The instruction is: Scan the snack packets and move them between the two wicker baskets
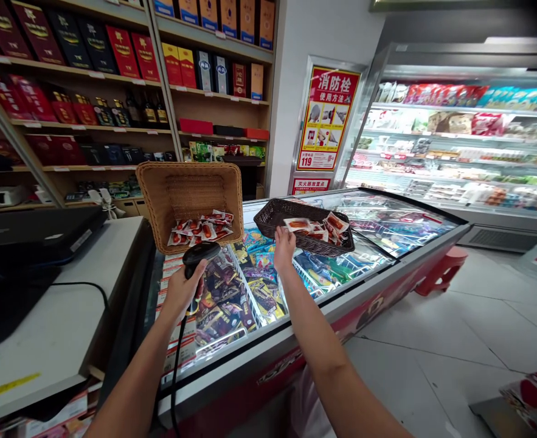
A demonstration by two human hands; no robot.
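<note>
My left hand (pixel 183 289) is wrapped round a black barcode scanner (pixel 200 252), its cable hanging down. The scanner's head is in front of a tan wicker basket (pixel 147 204), tilted towards me, with several small sausage packets (pixel 202 230) inside. My right hand (pixel 285 246) reaches over the near rim of a dark brown woven basket (pixel 268 213). Its fingers are closed at the left end of a clear-wrapped sausage packet (pixel 298 224). More packets (pixel 334 226) lie at the right of the dark basket. Both baskets stand on the glass-topped chest freezer (pixel 359 286).
Frozen goods (pixel 222 292) show through the freezer's glass. At left is a white counter (pixel 62 316) with black equipment (pixel 40 234). Shelves of boxed bottles (pixel 122 52) stand behind. A lit fridge (pixel 450 134) is at right, and a red stool (pixel 441 271) stands on the floor.
</note>
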